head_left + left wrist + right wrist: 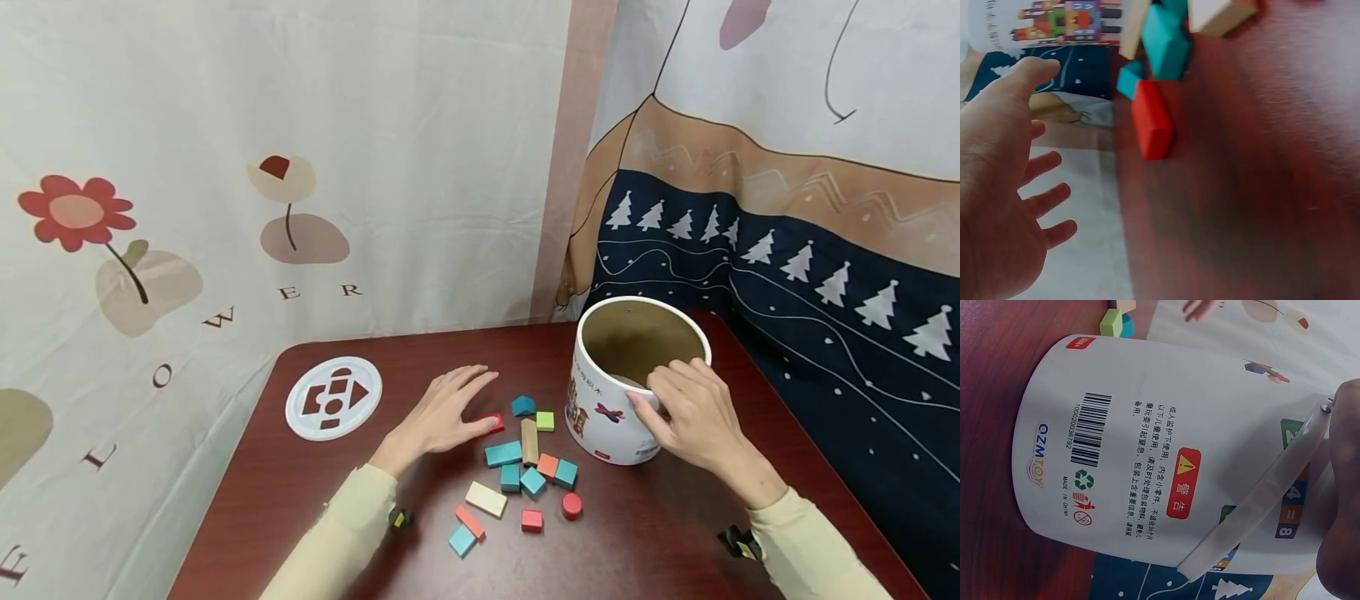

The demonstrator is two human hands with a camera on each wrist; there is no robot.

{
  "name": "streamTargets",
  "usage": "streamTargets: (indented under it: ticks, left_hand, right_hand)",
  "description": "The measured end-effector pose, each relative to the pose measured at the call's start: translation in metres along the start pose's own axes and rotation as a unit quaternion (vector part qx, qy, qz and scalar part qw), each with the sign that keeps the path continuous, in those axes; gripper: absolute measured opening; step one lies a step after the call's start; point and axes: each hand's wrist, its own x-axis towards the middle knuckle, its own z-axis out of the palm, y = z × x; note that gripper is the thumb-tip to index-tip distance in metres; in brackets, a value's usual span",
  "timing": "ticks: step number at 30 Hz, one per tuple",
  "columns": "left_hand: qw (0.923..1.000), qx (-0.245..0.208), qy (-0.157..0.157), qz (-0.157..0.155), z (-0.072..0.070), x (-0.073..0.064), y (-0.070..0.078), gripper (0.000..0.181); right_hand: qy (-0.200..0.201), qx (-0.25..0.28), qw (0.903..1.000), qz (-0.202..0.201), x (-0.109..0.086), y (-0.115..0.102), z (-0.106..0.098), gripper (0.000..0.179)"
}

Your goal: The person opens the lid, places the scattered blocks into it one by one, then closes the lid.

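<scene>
While right hand on bucket rim, left hand near blocks.

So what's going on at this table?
A person's right hand grips the rim of a white bucket standing upright on the table. Their left hand is open and holds nothing, close to a red block. Other coloured blocks lie loose between the hands, and a white disc with shaped holes lies toward the far left.
</scene>
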Motion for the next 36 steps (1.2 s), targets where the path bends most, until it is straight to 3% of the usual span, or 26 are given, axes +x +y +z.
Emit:
streamTargets:
  ticks: [13, 26, 36]
  left_hand:
    - [0.998, -0.017, -0.049, -0.034, 0.026, -0.007, 0.0, 0.071]
    - [0.9977, 0.011, -0.058, -0.033, 0.036, -0.004, -0.001, 0.051]
    - [0.998, 0.004, -0.057, -0.025, 0.037, -0.001, -0.001, 0.045]
  right_hand:
    - [0.003, 0.0, 1.0, -0.004, 0.0, 0.0, -0.001, 0.055]
    - [0.002, 0.0, 1.0, -0.002, -0.001, 0.0, -0.001, 0.055]
    - [0.004, -0.002, 1.0, -0.007, 0.001, 0.0, -0.001, 0.055]
